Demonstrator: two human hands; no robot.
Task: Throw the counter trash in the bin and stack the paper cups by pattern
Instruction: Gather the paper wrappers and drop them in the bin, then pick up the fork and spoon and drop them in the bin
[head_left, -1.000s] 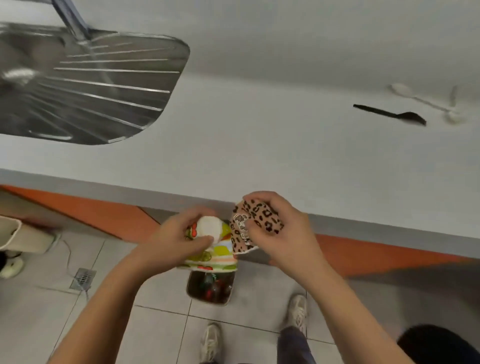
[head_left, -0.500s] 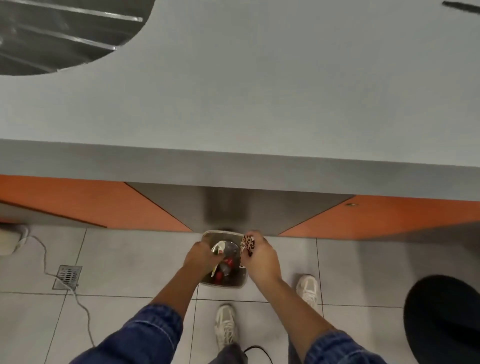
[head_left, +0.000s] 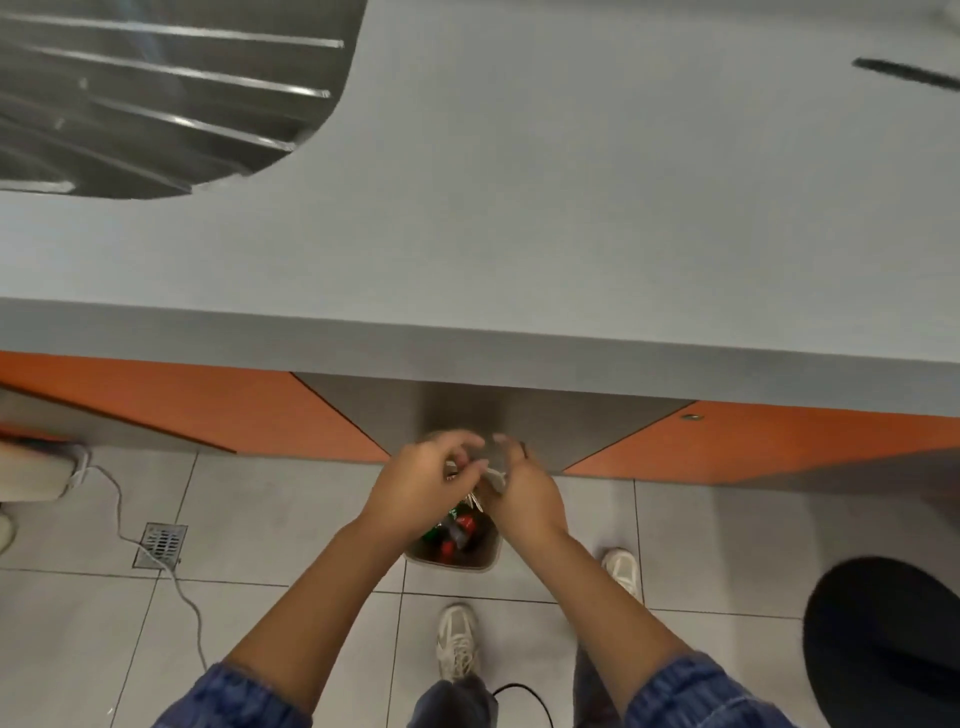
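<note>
Bin (head_left: 457, 564) sits under left hand (head_left: 421, 483) and right hand (head_left: 527, 496); each grip blurred, cannot tell.

Bin (head_left: 452, 566) on floor (head_left: 291, 499) below counter (head_left: 519, 234) edge — left hand (head_left: 421, 483) and right hand (head_left: 524, 493) above it

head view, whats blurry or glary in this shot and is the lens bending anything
Head view: the left hand and right hand are motion-smeared over the bin, so what they hold is unclear; head view: the black utensil is streaked too; head view: bright glare lines run along the sink ridges; head view: the counter edge looks slightly bowed, likely wide-angle distortion.
</note>
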